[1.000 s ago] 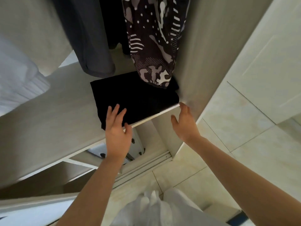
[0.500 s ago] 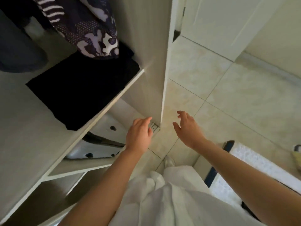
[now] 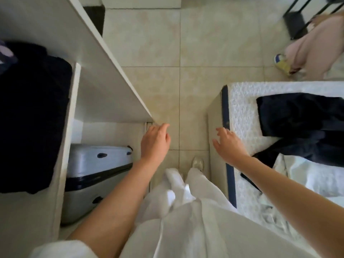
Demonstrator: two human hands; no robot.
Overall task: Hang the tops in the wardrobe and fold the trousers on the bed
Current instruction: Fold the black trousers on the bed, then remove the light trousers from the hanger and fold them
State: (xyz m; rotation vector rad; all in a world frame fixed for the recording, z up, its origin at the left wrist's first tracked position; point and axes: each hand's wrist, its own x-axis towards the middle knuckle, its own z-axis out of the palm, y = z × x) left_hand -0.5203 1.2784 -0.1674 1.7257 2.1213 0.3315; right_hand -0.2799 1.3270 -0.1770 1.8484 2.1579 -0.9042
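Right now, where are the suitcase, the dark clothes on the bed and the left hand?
suitcase (image 3: 89, 164): head view, on its silver shell.
dark clothes (image 3: 301, 116): head view, middle of the pile.
left hand (image 3: 154, 142): head view, back of the hand.

The left edge of the frame cuts off most of the dark folded garment (image 3: 31, 118) on the wardrobe shelf (image 3: 71, 116), and the patterned scrap (image 3: 5, 53) above it is too blurred for me to name. The suitcase (image 3: 96, 174) at lower left is partly under that shelf, its near corner behind the left forearm (image 3: 115, 202). At right the dark clothes (image 3: 301, 116) on the bed (image 3: 242, 101) run off the frame, so I cannot tell trousers from tops, and the pink shape (image 3: 312, 51) at upper right is smeared.
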